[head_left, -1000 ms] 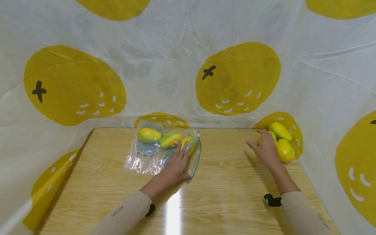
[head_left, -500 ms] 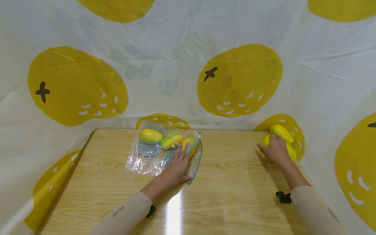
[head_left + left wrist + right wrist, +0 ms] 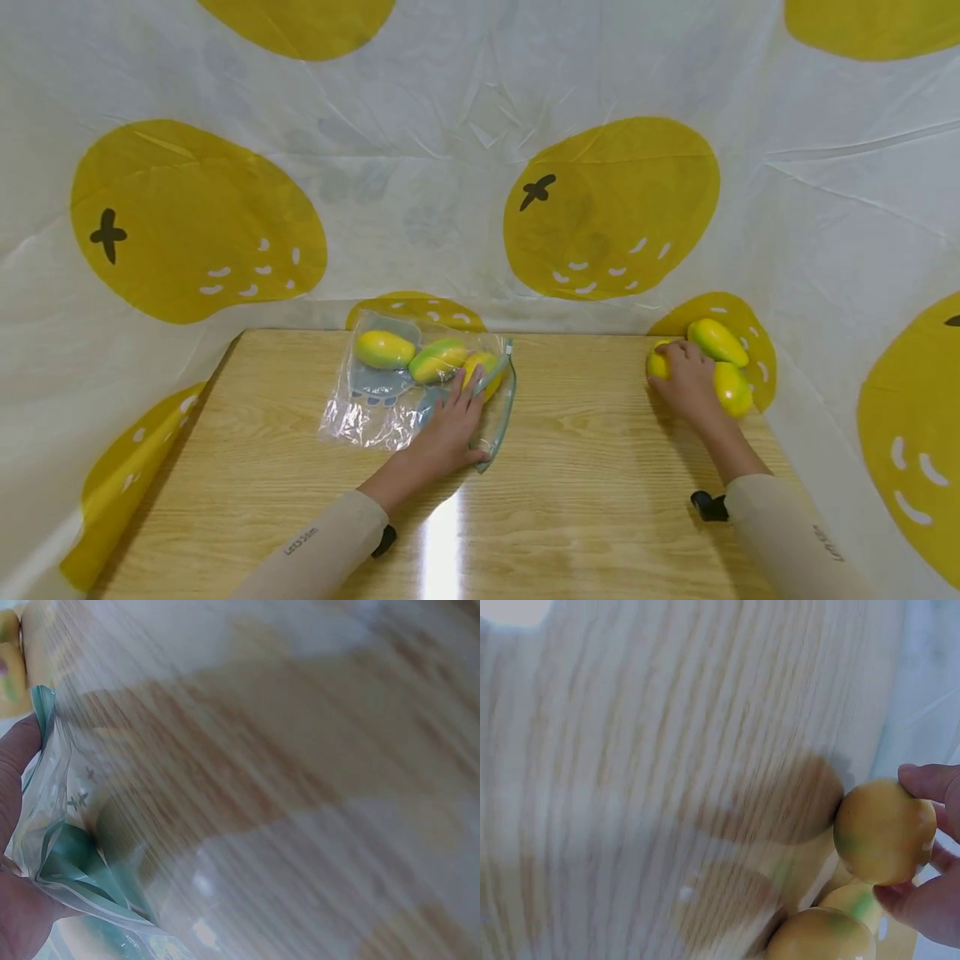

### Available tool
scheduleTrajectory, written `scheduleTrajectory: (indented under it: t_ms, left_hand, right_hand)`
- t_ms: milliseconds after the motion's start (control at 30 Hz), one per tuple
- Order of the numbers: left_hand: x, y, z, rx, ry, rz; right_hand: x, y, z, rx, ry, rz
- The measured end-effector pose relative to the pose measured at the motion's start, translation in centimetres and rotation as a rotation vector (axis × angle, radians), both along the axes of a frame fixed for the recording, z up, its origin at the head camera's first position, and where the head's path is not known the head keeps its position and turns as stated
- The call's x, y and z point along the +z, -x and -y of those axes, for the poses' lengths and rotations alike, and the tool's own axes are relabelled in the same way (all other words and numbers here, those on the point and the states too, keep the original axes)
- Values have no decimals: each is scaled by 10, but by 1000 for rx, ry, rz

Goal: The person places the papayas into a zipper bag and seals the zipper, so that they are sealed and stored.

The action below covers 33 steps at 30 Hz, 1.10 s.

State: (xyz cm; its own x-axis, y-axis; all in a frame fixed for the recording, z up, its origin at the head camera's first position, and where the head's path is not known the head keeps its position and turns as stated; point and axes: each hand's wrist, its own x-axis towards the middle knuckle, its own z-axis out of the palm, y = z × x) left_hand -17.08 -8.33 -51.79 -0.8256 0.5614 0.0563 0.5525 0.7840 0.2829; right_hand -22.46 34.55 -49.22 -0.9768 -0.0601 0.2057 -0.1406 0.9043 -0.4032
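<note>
A clear zip bag (image 3: 363,421) with a grey-blue print lies on the table, with several yellow-green mangoes (image 3: 385,349) inside. My left hand (image 3: 442,429) rests across the bag near its mouth, fingers spread over the rightmost mango inside and thumb by the lower end of the zip strip (image 3: 512,396). In the left wrist view, the bag's green-edged mouth (image 3: 112,892) gapes between finger and thumb. At the back right, my right hand (image 3: 686,379) grips a mango (image 3: 885,831) between thumb and fingers. Two more mangoes (image 3: 717,342) sit just to its right.
The wood-grain table (image 3: 585,467) ends against a white cloth (image 3: 420,208) printed with large yellow fruit, which hangs at the back and both sides. The loose mangoes lie close to the right-hand cloth and table corner.
My right hand went from spread beside the mangoes to gripping one, then shifted slightly left with it, away from the other two. My left hand and the bag stay put.
</note>
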Motion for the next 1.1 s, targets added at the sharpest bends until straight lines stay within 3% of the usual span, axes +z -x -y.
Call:
scheduleTrajectory:
  t_ms: [233, 467, 700, 900, 1100]
  left_hand:
    - [-1, 0, 1, 1, 3, -29]
    - [-3, -2, 3, 8, 5, -18]
    - [-2, 0, 0, 1, 11, -21]
    - [0, 1, 0, 6, 18, -20]
    - [0, 1, -1, 6, 12, -13]
  right_hand:
    - [-1, -3, 4, -61, 55, 90]
    - [-12, -15, 12, 14, 129, 157]
    - [-14, -20, 12, 53, 180, 86]
    - [-13, -21, 11, 42, 213, 121]
    - [-9, -25, 15, 82, 239, 131]
